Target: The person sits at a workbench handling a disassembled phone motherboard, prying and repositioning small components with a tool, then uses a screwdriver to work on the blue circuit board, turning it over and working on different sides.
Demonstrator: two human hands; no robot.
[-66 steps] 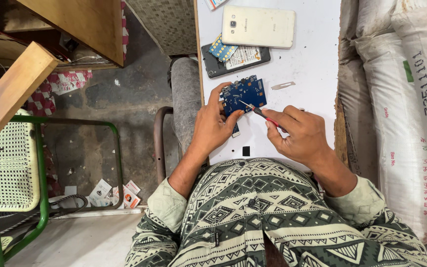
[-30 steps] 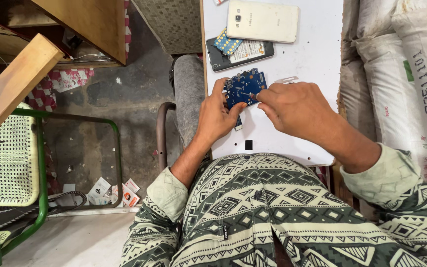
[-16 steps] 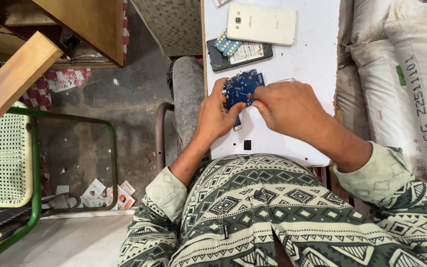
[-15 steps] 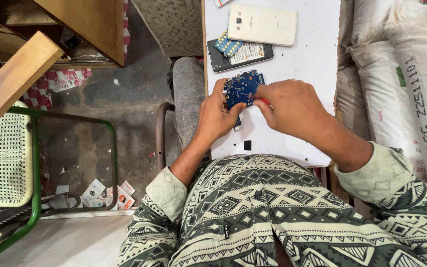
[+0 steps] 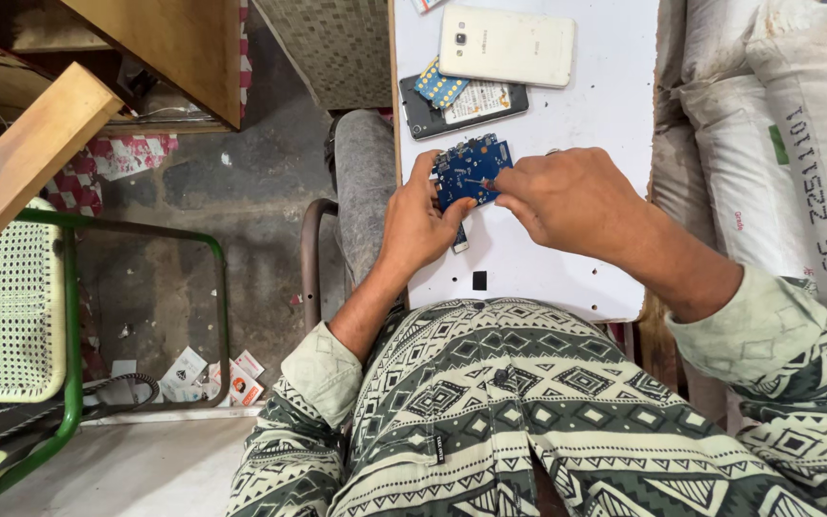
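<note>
The person sits close against a narrow white surface (image 5: 614, 115), bent over a small blue circuit board (image 5: 469, 165) that lies near its left edge. The left hand (image 5: 420, 222) grips the board from the near left side, fingers curled around its edge and thumb pressed against its lower corner, so it is closed on the board. The right hand (image 5: 567, 199) comes in from the right, its fingers pinched tight at the board's right edge; something small and reddish shows at the fingertips, but I cannot tell what it is or whether it is a tool. A bit of thin metal peeks out just above the right knuckles.

Just beyond the board lies a dark phone body (image 5: 461, 103) with its back off, a pale label showing inside and a small blue patterned piece (image 5: 437, 84) resting on its left end. Further away, near the far end of the surface, a white phone (image 5: 507, 45) lies back side up. A small black square mark (image 5: 479, 280) sits on the surface near the person's lap.

Stacked white woven sacks (image 5: 777, 144) stand just beside the surface on the right. To the left, on the floor side, stands a green metal frame with pale mesh (image 5: 11, 316), and scraps of paper (image 5: 208, 373) lie scattered on the concrete floor.
</note>
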